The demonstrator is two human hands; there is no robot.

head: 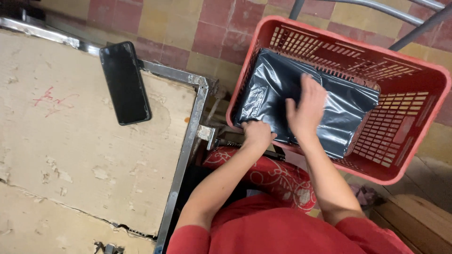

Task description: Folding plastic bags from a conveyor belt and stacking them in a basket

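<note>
A red-sleeved torso (287, 230) fills the frame at six o'clock, both bare forearms reaching up toward one o'clock into a red plastic crate (414, 141). The left hand (257, 134) is curled closed over the near edge of a black plastic bag (348, 108), gripping it at the crate's rim; the right hand (307, 110) lies open and flat on top of the bag, fingers spread, pressing rather than grasping. The bag (glossy, creased, catching pale highlights) lies flat and roughly rectangular across the crate's bottom. The crate is rigid moulded plastic with slotted lattice walls and rounded corners. Below the arms, at five o'clock, sits a red cushion (273, 176) with a white swirling pattern. At nine o'clock, a worn table (70, 155) with a cracked, flaking beige top and metal edging carries a dark smartphone (125, 83), lying flat, well apart from the crate. Red and yellow floor tiles (188, 28) run across twelve o'clock.
</note>
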